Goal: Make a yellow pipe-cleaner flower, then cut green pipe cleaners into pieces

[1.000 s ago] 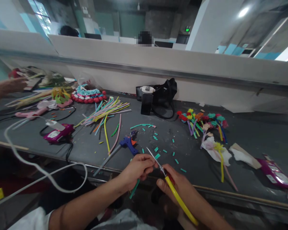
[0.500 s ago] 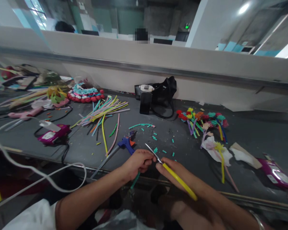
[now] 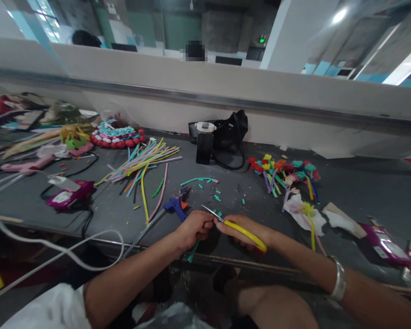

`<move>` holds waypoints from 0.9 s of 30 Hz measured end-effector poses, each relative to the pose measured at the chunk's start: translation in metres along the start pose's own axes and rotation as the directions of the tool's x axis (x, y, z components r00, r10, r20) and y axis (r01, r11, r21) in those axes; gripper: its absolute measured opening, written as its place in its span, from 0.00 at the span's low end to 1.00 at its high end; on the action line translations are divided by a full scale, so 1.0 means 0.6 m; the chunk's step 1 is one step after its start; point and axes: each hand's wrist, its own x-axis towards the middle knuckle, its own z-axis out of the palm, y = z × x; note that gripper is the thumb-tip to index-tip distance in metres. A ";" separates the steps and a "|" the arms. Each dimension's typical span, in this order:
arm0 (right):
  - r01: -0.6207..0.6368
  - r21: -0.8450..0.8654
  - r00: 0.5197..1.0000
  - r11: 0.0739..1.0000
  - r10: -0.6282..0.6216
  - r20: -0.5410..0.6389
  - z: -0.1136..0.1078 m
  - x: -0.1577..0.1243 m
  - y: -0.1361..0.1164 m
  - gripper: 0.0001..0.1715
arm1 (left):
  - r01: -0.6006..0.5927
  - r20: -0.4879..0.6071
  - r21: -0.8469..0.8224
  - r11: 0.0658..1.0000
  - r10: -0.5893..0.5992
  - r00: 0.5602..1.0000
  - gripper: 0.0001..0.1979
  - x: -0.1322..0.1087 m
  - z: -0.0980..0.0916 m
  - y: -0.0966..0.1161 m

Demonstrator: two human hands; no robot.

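Observation:
Above the front edge of the table, my left hand [image 3: 196, 229] is closed on a green pipe cleaner [image 3: 193, 252], whose lower end hangs below my fingers. My right hand [image 3: 241, 228] grips scissors with yellow handles [image 3: 248, 234]. Their blades [image 3: 213, 213] point left and lie close to the fingertips of my left hand. Whether the blades are around the pipe cleaner cannot be made out. Short green cut pieces [image 3: 218, 198] lie scattered beyond my hands. A blue glue gun [image 3: 176, 205] rests just left of my left hand.
A bundle of colored pipe cleaners [image 3: 147, 157] lies left of center. Colorful pipe-cleaner flowers [image 3: 287, 171] are on the right. A phone [image 3: 204, 148] stands before a black bag [image 3: 231, 132]. Purple devices [image 3: 70, 195] sit on both sides, and a white cable [image 3: 65, 251] loops at front left.
My right hand has moved up and closer to my left hand, and the scissors' handles now slope less steeply. The view has shifted slightly.

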 end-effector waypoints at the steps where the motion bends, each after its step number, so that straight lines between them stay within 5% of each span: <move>1: -0.001 0.006 1.000 1.000 0.001 0.003 -0.001 0.001 0.001 0.29 | -0.002 -0.003 0.000 1.000 0.002 1.000 0.09 0.001 0.000 0.000; 15: 0.012 0.071 0.998 0.997 -0.008 -0.057 0.008 0.011 0.020 0.28 | -0.037 0.029 0.024 0.999 0.036 0.999 0.11 -0.016 0.001 -0.007; 22: 0.245 0.150 0.937 0.958 -0.194 -0.290 0.032 -0.028 0.017 0.23 | 0.029 0.126 0.101 0.994 -0.042 0.991 0.20 -0.086 0.019 -0.034; 27: 0.360 0.192 0.903 0.913 -0.289 -0.317 0.074 -0.047 0.027 0.22 | 0.086 0.173 0.086 0.993 -0.100 0.980 0.20 -0.116 0.030 -0.042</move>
